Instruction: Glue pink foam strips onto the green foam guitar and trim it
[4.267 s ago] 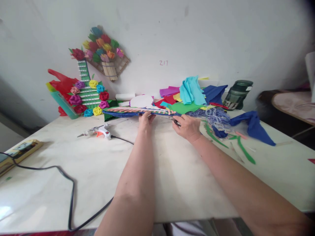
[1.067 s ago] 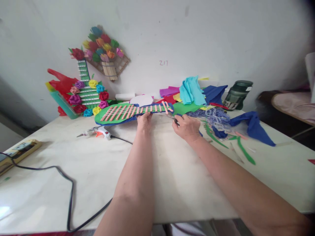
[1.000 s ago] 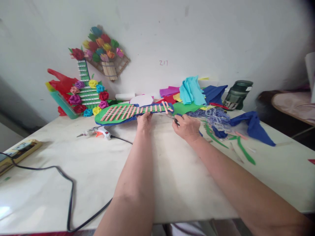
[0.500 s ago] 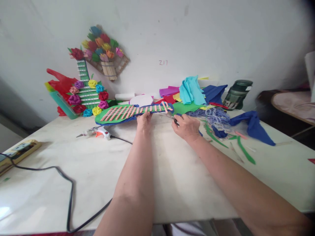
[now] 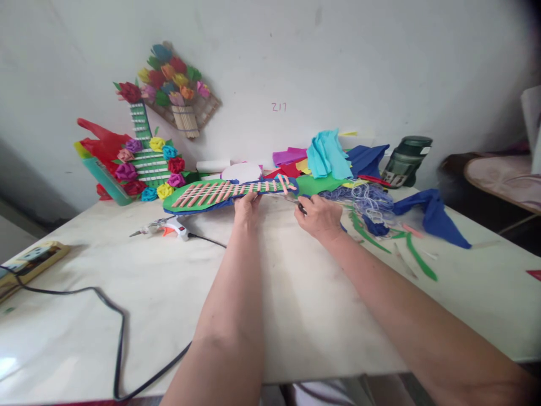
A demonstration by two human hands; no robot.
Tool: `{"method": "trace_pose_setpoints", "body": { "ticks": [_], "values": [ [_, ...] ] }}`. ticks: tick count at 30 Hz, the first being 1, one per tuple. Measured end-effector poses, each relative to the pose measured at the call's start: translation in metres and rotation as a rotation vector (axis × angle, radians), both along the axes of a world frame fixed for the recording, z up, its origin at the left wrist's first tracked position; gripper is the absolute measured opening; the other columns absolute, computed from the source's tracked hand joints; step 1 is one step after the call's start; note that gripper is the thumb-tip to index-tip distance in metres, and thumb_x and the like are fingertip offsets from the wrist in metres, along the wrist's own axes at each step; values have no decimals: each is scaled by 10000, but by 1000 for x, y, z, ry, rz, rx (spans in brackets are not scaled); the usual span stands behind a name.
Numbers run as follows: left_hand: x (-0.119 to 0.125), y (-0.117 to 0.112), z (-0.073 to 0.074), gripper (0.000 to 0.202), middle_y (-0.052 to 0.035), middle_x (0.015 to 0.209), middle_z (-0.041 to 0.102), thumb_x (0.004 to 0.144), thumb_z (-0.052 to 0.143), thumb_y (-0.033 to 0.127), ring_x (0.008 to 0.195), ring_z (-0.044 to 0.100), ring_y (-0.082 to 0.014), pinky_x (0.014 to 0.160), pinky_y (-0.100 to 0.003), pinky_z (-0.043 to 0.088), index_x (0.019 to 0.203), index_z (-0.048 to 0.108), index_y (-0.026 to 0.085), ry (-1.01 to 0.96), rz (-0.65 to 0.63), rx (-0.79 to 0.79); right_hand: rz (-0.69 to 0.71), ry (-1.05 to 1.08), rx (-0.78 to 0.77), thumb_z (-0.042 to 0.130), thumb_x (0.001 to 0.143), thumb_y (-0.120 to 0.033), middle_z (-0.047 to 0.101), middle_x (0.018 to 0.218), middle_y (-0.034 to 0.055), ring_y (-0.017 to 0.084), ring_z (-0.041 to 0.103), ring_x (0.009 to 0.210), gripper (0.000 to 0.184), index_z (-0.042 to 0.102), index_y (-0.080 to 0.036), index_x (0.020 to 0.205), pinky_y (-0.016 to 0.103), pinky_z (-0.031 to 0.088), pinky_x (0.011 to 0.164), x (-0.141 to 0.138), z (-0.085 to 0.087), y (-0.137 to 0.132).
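Observation:
My left hand [image 5: 247, 206] is closed on the lower edge of a guitar-shaped craft piece [image 5: 203, 194], thumb on top, fingers mostly underneath. The piece is green with a blue border, pink slanted strips and pale strings along its neck. Closed round the black handle of scissors [image 5: 301, 208], my right hand [image 5: 319, 216] is just right of the guitar's head. The thin metal blades point left, close under the neck's edge; whether they touch it I cannot tell. Green paper [image 5: 316, 185] lies behind the right hand.
A glue gun [image 5: 169, 226] lies left, its black cord [image 5: 122, 327] looping over the table [image 5: 296, 316]. A power strip [image 5: 36, 259] sits at far left. Tangled yarn [image 5: 367, 200], blue cloth [image 5: 435, 217], green scraps [image 5: 420, 259] and a dark bottle [image 5: 408, 162] are right. A flowered guitar [image 5: 147, 160] leans behind.
Both hands, the guitar piece and the scissors stay almost where they were. The whole view has shifted very slightly.

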State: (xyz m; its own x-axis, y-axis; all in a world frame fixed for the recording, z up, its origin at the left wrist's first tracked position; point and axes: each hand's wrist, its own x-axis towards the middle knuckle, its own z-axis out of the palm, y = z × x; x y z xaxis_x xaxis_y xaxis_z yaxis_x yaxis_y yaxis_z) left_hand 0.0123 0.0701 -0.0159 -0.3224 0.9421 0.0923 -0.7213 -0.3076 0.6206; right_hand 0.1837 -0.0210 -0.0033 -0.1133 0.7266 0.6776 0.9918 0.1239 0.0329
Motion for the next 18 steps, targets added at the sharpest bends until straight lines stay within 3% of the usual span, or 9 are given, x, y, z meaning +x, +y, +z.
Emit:
{"method": "trace_pose_setpoints", "body": {
  "ticks": [10, 18],
  "values": [
    [1, -1, 1, 648, -11, 999, 670, 586, 556, -61, 952, 645, -196, 780, -309, 568, 1145, 541, 266, 14, -1, -19, -34, -28, -52, 394, 868, -361, 640, 807, 108, 205, 543, 709, 360, 708, -200, 939, 304, 219, 592, -1, 1, 2],
    [2, -1, 2, 479, 1, 921, 667, 578, 574, -45, 952, 638, -198, 817, -334, 554, 963, 589, 239, 46, 4, -71, -52, -9, -78, 398, 869, -358, 650, 823, 110, 203, 555, 707, 352, 705, -196, 925, 300, 219, 585, -1, 0, 2]
  ]
}}
